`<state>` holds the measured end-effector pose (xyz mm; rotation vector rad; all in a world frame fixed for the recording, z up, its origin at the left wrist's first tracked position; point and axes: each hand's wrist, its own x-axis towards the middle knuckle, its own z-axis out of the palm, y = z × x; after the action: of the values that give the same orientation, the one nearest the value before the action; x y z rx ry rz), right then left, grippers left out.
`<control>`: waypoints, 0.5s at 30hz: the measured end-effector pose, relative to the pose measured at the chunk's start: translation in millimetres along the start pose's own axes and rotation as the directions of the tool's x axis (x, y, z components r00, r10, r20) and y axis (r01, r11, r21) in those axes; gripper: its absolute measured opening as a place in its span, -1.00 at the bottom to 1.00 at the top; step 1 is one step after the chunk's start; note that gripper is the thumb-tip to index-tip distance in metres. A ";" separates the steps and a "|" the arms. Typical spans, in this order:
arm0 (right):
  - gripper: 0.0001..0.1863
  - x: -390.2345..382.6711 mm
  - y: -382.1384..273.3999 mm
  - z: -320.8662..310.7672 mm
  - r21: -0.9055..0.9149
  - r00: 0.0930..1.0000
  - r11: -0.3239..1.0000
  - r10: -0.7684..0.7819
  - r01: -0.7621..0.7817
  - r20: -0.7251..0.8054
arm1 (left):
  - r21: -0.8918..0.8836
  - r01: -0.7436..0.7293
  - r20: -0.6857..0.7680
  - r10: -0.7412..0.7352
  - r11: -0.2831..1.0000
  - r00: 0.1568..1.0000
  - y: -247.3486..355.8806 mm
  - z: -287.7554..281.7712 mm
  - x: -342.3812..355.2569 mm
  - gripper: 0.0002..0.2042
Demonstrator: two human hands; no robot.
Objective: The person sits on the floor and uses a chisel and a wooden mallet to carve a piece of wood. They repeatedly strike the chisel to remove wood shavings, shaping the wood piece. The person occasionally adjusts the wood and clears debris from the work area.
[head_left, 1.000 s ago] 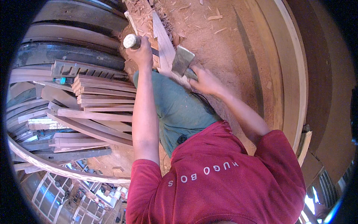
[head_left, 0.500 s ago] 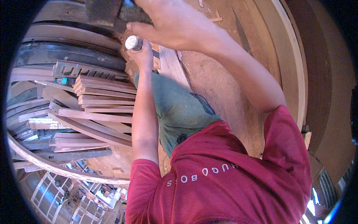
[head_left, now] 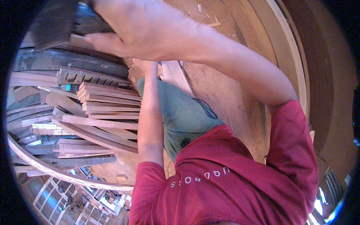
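My right hand [head_left: 120, 28] is high at the upper left, close to the camera, gripping a dark, motion-blurred hatchet [head_left: 54, 26]. Behind it, lower in the picture, is my left hand [head_left: 146, 66]; its fingers and whatever it holds are mostly hidden by the right hand. Just right of the left hand, a pale timber [head_left: 174, 78] lies on the dusty wooden surface [head_left: 228, 93], running under or beside my green-clad leg [head_left: 183, 108].
Stacked boards [head_left: 105, 99] and curved timbers [head_left: 95, 133] fill the left side. A long pale curved edge [head_left: 300, 71] bounds the right. Wood chips [head_left: 213, 23] lie on the surface. Window frames [head_left: 52, 198] and clutter appear at the lower left.
My right hand has risen from beside the timber toward the upper left with the hatchet, now covering the chisel handle seen earlier in my left hand. The view has shifted slightly.
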<state>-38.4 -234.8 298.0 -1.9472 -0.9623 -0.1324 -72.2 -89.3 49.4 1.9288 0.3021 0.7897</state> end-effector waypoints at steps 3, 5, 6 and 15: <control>-0.60 -24.4 28.2 17.2 -0.188 0.941 0.974 0.180 -0.129 0.288 | -0.132 0.099 -0.039 -0.104 0.986 0.994 -4.5 2.9 -1.3 -0.74; -0.59 -41.3 55.5 23.3 -0.319 0.847 0.923 0.338 -0.214 0.411 | -0.284 0.235 0.042 -0.232 0.930 0.972 -5.5 2.9 -4.9 -0.78; -0.59 -48.8 70.5 24.0 -0.341 0.843 0.904 0.383 -0.258 0.378 | -0.244 0.186 -0.008 -0.194 0.952 0.981 -5.1 2.5 -8.2 -0.90; -0.48 -190.3 97.7 60.7 -0.040 0.714 0.744 0.654 -0.667 0.250 | -0.622 0.187 -0.076 -0.297 0.760 0.952 3.6 -36.6 -34.8 -0.87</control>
<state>-120.6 -321.8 110.6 -2.1739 -0.3489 0.5642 -122.4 -83.2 49.6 1.1817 0.3438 0.7609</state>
